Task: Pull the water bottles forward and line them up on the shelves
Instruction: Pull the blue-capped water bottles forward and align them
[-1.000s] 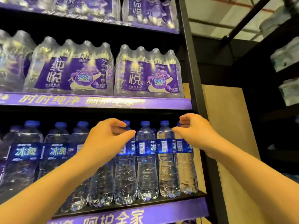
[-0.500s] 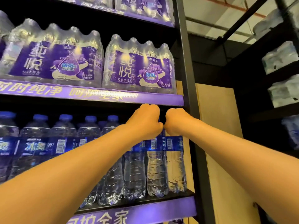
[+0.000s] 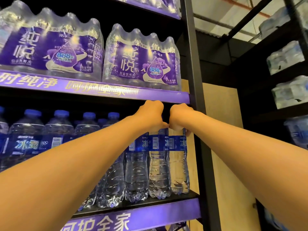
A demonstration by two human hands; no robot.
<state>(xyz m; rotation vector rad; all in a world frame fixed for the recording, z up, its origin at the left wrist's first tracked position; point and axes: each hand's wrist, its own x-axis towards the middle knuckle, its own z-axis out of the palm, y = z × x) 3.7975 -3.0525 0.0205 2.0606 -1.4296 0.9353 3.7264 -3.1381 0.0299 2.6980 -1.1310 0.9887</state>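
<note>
Clear water bottles with blue labels and blue caps stand in a row on the middle shelf (image 3: 150, 219). My left hand (image 3: 152, 115) grips the top of the second bottle from the right (image 3: 159, 172). My right hand (image 3: 179, 117) grips the neck of the rightmost bottle (image 3: 179, 170), beside the black upright (image 3: 198, 130). Both hands are side by side, knuckles touching, just under the purple shelf edge (image 3: 150, 95). The caps of these two bottles are hidden by my hands. More bottles (image 3: 58, 130) stand to the left, partly behind my left forearm.
Shrink-wrapped purple multipacks (image 3: 141, 64) sit on the shelf above. A wooden panel (image 3: 221, 130) stands right of the black upright. Another dark rack with wrapped water packs (image 3: 286, 57) is at the far right.
My hands moved right from the middle bottles and closed round the tops of the two rightmost bottles. Since half a second ago they have hardly shifted; the view has come closer.
</note>
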